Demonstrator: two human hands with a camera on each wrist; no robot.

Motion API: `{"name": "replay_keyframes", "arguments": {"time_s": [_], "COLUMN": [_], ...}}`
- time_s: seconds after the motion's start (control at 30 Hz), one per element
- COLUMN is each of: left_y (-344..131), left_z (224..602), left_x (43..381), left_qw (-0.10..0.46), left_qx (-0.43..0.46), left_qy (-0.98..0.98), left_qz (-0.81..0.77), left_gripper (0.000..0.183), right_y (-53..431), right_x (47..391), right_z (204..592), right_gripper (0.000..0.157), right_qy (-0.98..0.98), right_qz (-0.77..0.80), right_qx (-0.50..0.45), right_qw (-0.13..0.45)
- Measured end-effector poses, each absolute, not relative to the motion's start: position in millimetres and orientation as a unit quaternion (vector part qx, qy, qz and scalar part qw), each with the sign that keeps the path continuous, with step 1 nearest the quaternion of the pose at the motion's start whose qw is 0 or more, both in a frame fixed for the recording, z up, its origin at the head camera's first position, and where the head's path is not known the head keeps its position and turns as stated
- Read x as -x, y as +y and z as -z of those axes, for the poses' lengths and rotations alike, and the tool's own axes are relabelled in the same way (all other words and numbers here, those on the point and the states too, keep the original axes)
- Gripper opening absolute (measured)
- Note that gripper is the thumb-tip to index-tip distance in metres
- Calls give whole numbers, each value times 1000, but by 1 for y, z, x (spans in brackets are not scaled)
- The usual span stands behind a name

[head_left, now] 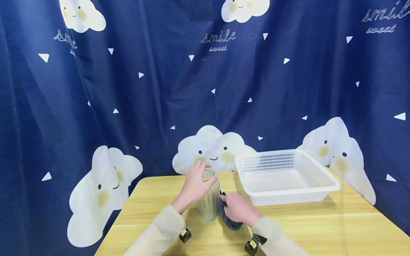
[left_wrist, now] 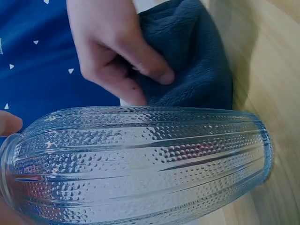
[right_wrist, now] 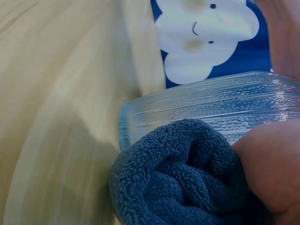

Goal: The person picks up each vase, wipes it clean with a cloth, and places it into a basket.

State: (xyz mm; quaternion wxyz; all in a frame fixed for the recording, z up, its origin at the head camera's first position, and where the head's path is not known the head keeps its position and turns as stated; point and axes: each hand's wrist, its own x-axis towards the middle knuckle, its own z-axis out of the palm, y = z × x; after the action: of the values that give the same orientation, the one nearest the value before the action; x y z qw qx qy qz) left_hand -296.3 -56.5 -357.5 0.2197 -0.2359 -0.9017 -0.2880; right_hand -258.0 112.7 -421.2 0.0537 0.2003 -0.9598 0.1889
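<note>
A clear ribbed glass vase with a bumpy pattern stands upright on the table. My left hand grips it around the rim, with fingers and thumb on opposite sides of the mouth. Beside the vase on its right, my right hand holds a dark blue-grey towel, bunched up and close against the glass. The thumb and curled fingers pinch the cloth in the left wrist view. Seen from the right wrist, the towel is fuzzy and folded over itself, hiding part of the vase.
A white perforated plastic basket sits on the wooden table, to the right and behind my right hand. Behind the table hangs a dark blue curtain printed with clouds and triangles.
</note>
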Motion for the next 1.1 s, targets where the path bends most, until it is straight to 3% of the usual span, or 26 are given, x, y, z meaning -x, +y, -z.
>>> {"name": "replay_keyframes", "arguments": {"time_s": [0.23,0.4,0.67,0.9,1.1], "left_y": [-55,-56,-59,-62,-62], "left_z": [358,360,355,350,347], "left_x": [297,299,295,293,291], "left_qw": [208,204,179,161,141], "left_qx": [230,217,221,233,235], "left_qy": [-904,-906,-901,-904,-904], "left_qz": [296,300,327,322,328], "left_gripper": [43,54,58,54,47], "right_y": [122,126,122,118,117], "right_x": [259,256,247,251,257], "right_z": [411,380,336,348,375], "right_gripper": [40,42,40,41,45], "right_qy": [-954,-947,-932,-942,-953], "right_qz": [-217,-225,-221,-195,-192], "right_qx": [-198,-196,-191,-186,-179], "right_qw": [64,122,216,202,154]}}
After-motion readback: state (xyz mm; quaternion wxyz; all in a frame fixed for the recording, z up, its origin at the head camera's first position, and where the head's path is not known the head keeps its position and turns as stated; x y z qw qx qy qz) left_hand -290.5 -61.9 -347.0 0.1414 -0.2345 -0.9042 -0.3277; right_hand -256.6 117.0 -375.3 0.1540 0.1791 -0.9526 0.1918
